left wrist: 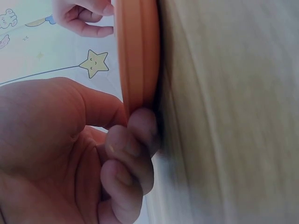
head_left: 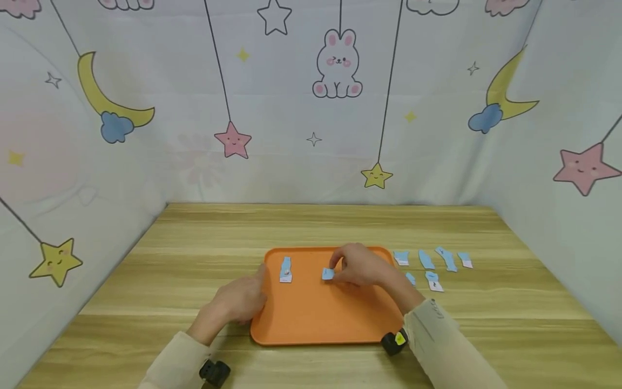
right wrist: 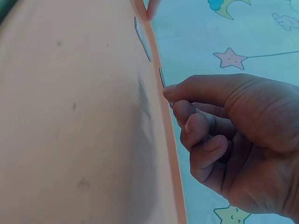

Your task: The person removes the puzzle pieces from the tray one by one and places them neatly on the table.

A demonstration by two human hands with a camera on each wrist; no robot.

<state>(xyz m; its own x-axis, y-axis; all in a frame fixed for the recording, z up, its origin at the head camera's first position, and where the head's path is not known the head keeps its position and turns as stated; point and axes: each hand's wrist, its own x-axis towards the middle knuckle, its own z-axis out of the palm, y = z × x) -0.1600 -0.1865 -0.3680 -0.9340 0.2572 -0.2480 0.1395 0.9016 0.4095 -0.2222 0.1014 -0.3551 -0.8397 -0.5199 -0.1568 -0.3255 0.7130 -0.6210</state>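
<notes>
An orange tray [head_left: 320, 319] lies on the wooden table. At its left rim is my left hand [head_left: 245, 297]; in the left wrist view the thumb and curled fingers [left wrist: 124, 144] grip the tray's edge. Over the tray, my right hand [head_left: 359, 265] pinches a small light-blue paper piece [head_left: 328, 274] between thumb and fingertips. The right wrist view shows that piece [right wrist: 161, 78] nearly edge-on, slightly above the tray surface. Farther left on the tray rests a taller blue-and-white paper piece [head_left: 285, 270] with a small dark mark.
Right of the tray, several blue paper pieces lie loose on the table, among them a forked one [head_left: 447, 259] and one with a white lower part [head_left: 434, 281]. A white patterned curtain [head_left: 311, 108] encloses the table [head_left: 204, 232] at the back and sides.
</notes>
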